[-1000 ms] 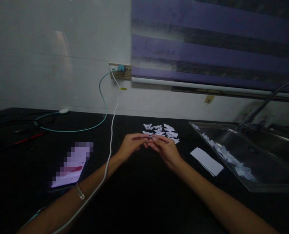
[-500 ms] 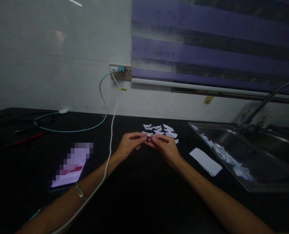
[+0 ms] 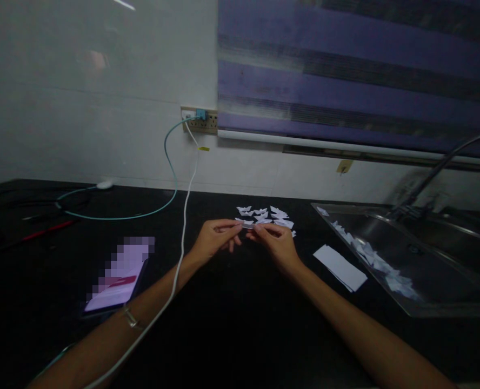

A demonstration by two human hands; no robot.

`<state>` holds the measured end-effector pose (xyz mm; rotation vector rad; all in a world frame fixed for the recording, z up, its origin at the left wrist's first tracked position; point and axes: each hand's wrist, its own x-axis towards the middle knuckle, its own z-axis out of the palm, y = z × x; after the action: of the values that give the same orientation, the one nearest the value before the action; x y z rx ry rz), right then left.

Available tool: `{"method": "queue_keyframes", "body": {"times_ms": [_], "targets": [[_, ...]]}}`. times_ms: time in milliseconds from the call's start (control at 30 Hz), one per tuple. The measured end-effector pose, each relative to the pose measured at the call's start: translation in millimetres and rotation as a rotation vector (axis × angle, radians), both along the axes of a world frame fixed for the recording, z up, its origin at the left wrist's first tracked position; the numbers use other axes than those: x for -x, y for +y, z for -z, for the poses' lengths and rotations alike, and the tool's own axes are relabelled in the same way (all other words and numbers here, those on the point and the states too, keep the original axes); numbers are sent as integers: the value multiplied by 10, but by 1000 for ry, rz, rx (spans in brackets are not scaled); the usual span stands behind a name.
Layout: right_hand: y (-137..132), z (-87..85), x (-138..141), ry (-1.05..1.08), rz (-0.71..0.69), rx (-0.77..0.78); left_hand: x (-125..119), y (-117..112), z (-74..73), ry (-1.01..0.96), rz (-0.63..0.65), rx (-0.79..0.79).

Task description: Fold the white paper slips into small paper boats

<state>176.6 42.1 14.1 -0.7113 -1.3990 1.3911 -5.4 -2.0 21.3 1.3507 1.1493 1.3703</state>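
My left hand (image 3: 218,237) pinches one end of a small folded piece of white paper (image 3: 248,226) between thumb and index finger, its other fingers hanging below. At the opposite end, my right hand (image 3: 276,242) grips the same paper in a pinch. The paper is held level over the dark countertop (image 3: 240,319); its exact folds are too small to make out. Just behind my fingers stand several little folded paper boats (image 3: 281,214) in loose rows, partly hidden by my hands. To the right of my right hand lies a stack of white paper rectangles (image 3: 340,268).
More folded white paper pieces (image 3: 375,262) line the left rim of a steel sink (image 3: 446,270) with a curved faucet (image 3: 438,167). A tablet-like screen (image 3: 120,278) lies left. A white cable (image 3: 183,237) crosses over my left forearm from the wall socket (image 3: 199,120).
My fingertips have drawn slightly apart, so more of the paper shows between them. The lower fingers of my left hand have loosened downward. The boats and the stack stay put.
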Motion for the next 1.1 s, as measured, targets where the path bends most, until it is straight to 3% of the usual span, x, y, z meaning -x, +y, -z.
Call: {"method": "queue_keyframes", "body": {"times_ms": [400, 767, 1100], "targets": [[72, 70, -33, -113, 81, -115, 28, -41, -66, 89, -24, -70], [111, 76, -44, -156, 174, -184, 38, 24, 46, 93, -49, -17], [100, 109, -17, -115, 137, -104, 4, 18, 40, 141, -62, -113]]}}
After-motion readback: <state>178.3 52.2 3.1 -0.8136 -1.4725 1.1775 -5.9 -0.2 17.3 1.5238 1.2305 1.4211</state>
